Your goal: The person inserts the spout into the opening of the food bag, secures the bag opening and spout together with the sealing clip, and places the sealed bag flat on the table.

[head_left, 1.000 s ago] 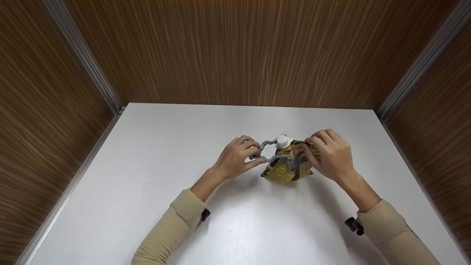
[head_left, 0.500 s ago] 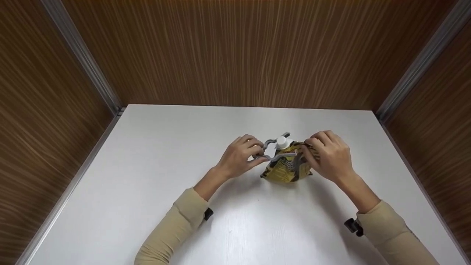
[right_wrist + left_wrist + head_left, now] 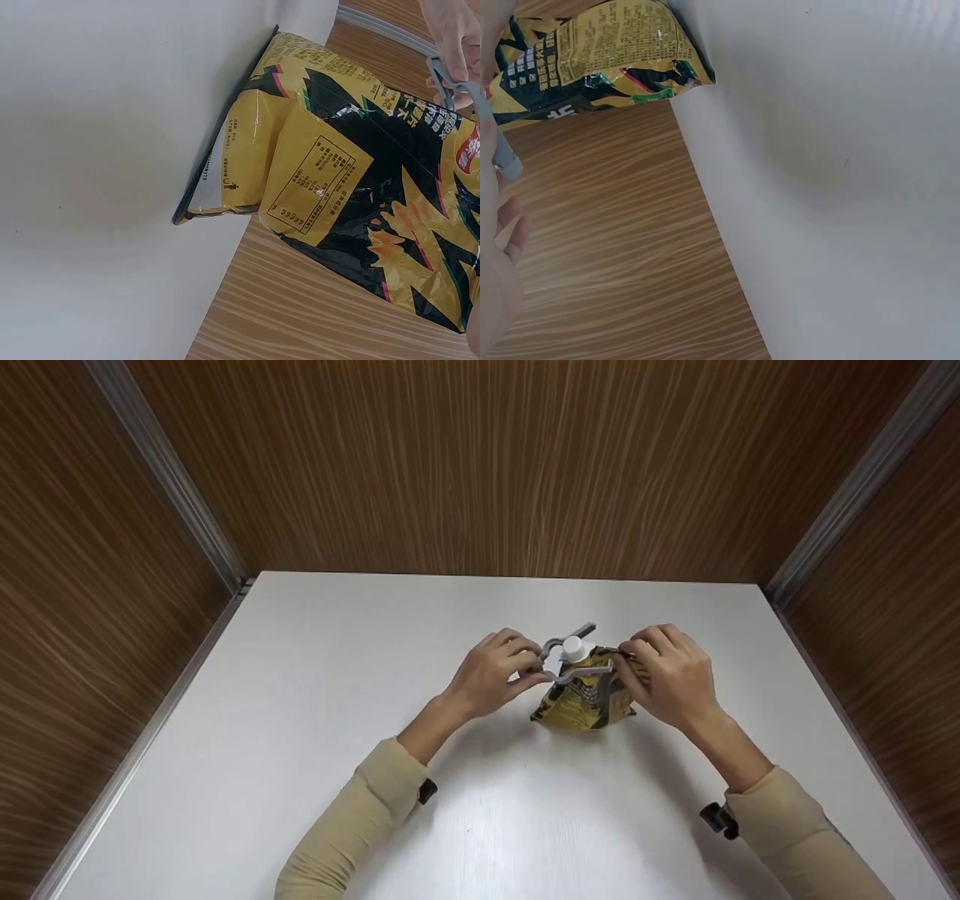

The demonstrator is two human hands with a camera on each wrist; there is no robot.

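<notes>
I see a white table (image 3: 300,750) with one yellow-and-black pouch (image 3: 581,706) standing on it (roughly mid-table, toward the far edge).

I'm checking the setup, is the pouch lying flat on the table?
No, the pouch stands upright on the table, its white cap on top, held between both hands.

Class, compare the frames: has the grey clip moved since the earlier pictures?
Yes. The grey clip, held by the left hand, has slid right toward the pouch, its notch now round the white cap.
</notes>
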